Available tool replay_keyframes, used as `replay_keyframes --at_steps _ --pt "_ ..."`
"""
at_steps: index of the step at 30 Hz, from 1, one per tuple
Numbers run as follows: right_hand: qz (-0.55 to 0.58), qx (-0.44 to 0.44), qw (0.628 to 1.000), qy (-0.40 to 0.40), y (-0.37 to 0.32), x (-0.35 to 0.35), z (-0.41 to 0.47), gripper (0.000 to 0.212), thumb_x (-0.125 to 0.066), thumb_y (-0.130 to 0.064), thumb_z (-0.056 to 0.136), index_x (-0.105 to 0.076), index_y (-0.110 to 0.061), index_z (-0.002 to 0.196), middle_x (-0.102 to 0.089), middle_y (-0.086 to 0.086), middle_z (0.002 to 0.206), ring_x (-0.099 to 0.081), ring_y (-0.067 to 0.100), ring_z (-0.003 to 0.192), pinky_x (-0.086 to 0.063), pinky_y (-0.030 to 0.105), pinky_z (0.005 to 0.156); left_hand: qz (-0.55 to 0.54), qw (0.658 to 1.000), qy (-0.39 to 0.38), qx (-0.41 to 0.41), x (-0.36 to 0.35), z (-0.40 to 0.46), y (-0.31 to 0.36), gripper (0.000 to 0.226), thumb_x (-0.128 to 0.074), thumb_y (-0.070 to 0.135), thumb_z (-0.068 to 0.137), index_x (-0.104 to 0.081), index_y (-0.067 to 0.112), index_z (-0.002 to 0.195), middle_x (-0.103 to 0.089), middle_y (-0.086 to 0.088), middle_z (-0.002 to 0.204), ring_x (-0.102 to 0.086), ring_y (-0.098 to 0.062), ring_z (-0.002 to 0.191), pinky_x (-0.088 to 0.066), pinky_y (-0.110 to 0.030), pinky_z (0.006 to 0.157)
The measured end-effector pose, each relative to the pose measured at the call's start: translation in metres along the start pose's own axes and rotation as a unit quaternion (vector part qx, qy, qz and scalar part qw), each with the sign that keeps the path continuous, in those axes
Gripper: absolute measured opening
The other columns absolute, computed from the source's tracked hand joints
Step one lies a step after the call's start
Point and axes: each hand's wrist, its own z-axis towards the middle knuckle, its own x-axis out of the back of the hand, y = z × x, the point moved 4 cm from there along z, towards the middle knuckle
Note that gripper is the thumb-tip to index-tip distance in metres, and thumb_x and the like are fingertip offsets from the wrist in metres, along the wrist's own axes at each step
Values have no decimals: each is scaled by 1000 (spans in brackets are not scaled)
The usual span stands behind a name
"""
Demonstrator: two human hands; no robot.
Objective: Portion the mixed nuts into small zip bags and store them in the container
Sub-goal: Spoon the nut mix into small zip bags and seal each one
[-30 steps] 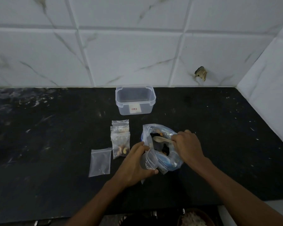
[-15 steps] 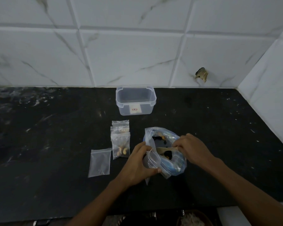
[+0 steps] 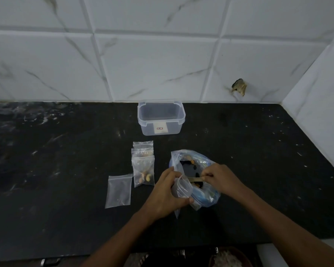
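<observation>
Our left hand (image 3: 165, 191) grips a small zip bag (image 3: 181, 187) open; right hand (image 3: 221, 178) pinches spoon (image 3: 194, 178) over the nut bag (image 3: 204, 195) on desk (image 3: 66, 189).

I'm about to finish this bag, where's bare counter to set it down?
Bare counter lies left of the empty zip bag, and right of the big nut bag toward the side wall. It is crowded between the filled bags and the left hand.
</observation>
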Motion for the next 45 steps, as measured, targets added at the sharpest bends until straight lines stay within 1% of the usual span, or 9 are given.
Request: replay_keyframes --at_steps 12,15,24,30,32,35,38,41,45 --pt "131 -70 989 -3 15 16 6 13 -61 -14 92 -73 -18 93 -70 -3 93 -65 13 90 -50 30 81 -36 998 45 11 18 -1 3 54 -82 48 67 -50 48 110 -43 19 130 -52 -2 118 -53 -30 95" --pt "135 -83 987 -5 23 25 -1 14 -61 -13 91 -73 -19 93 -70 1 94 -65 19 92 -51 36 84 -15 998 62 27 28 -4 4 58 -83 43 70 -45 47 114 -44 17 125 -52 1 111 -52 -23 88" --pt "210 -54 976 18 6 63 -25 16 -63 -12 90 -74 -21 95 -71 -4 95 -63 12 95 -50 33 89 112 988 92 59 36 5 11 75 -81 52 68 -41 38 130 -47 9 131 -51 -8 115 -53 -37 95" --pt "88 21 995 52 -42 67 -36 11 -61 -22 92 -71 -27 94 -66 -6 80 -61 8 70 -49 24 64 115 986 105 56 32 6 17 71 -79 55 68 -43 36 127 -49 10 128 -51 -8 110 -53 -37 93" --pt "14 69 993 90 -59 65 -42 13 -60 -23 93 -72 -25 97 -63 -7 84 -58 8 75 -49 24 68 104 987 112 58 31 6 19 70 -79 53 69 -44 34 126 -50 10 126 -52 -8 109 -53 -37 92" --pt "-155 212 951 160 -83 60 -54 9 -63 -21 89 -72 -21 92 -62 -5 85 -49 7 77 -37 18 66 80 987 127 60 32 8 18 65 -81 51 67 -47 34 120 -54 10 118 -55 -6 102 -55 -36 87" --pt "-260 318 889 201 -95 54 -64 7 -70 -17 75 -71 -18 81 -65 -2 78 -53 12 69 -41 23 60 48 987 138 61 33 9 14 60 -79 55 64 -48 38 111 -59 13 107 -59 -4 95 -57 -36 83" --pt "-290 352 862 222 -97 53 -70 11 -60 -17 76 -70 -16 80 -64 0 77 -54 14 68 -46 27 60 30 988 137 58 32 10 12 60 -78 56 65 -47 39 113 -61 12 108 -61 -4 97 -57 -36 83" --pt "-259 334 870 253 -87 66 -71 5 -66 -15 80 -70 -14 83 -62 2 77 -52 16 68 -45 26 60 12 989 137 58 32 11 14 61 -79 53 66 -48 36 116 -61 12 109 -61 -4 98 -57 -37 84"
